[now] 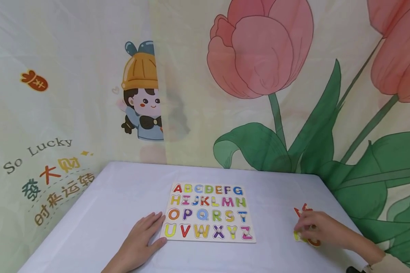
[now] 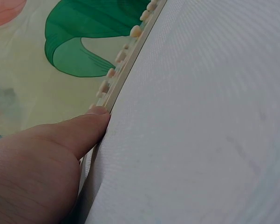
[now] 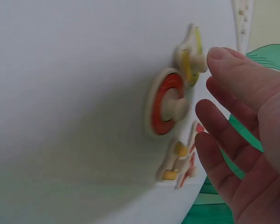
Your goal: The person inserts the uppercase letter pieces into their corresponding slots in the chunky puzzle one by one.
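My left hand (image 1: 138,240) rests on the table at the left edge of a white alphabet puzzle board (image 1: 250,216). In the left wrist view its thumb (image 2: 91,122) touches the board's edge. My right hand (image 1: 322,227) is over a few loose knobbed letter pieces right of the board, its fingers loosely bent. In the right wrist view the thumb is close to the knob of a yellow letter piece (image 3: 187,65), apparently apart from it. Beside that stands a round red-orange letter piece (image 3: 157,112). Below are a yellow piece (image 3: 169,174) and a red piece (image 3: 186,170).
A white cloth covers the table (image 1: 123,197). Behind it hangs a curtain (image 1: 191,76) printed with tulips and a cartoon figure. Many letters on the board carry wooden knobs; A, H, O, U and V show none.
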### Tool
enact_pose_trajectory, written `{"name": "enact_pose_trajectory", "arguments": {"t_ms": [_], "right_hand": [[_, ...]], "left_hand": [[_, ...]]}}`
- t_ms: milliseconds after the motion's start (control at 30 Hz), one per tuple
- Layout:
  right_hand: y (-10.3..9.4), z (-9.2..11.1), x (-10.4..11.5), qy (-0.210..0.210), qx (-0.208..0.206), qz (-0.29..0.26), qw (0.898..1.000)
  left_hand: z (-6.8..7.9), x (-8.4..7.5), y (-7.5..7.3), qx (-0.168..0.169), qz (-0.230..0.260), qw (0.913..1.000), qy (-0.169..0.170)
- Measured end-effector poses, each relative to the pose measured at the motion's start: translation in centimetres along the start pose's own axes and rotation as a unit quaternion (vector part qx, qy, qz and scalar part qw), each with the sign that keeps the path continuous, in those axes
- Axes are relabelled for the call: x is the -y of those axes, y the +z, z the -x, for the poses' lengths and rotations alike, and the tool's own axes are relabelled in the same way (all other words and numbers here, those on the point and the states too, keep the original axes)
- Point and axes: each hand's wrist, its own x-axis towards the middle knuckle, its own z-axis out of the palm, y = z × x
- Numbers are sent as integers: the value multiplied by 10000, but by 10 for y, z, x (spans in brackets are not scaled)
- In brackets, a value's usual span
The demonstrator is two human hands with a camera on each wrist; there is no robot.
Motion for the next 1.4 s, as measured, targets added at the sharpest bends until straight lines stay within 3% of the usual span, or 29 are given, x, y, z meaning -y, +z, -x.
{"name": "enact_pose_trajectory", "arguments": {"t_ms": [267, 467, 600, 867, 1167, 1400], "right_hand": [[10, 2, -14, -413, -272, 201, 9986], [10, -2, -13, -557, -215, 452, 9972], [9, -11, -4, -287, -327, 719, 9965], [24, -46, 22, 695, -906, 804, 9902], [48, -83, 48, 1805, -1567, 1125, 9645], [63, -90, 43, 2312, -1710, 1246, 9496]], "left_hand": [[1, 2, -3, 24, 88, 9999, -84], [3, 1, -4, 57, 169, 9998, -107], [3, 1, -4, 36, 162, 9998, -103], [4, 3, -1, -19, 128, 9999, -109], [5, 4, 3, -128, 229, 9996, 45], [1, 1, 3, -93, 140, 9998, 66]]}}
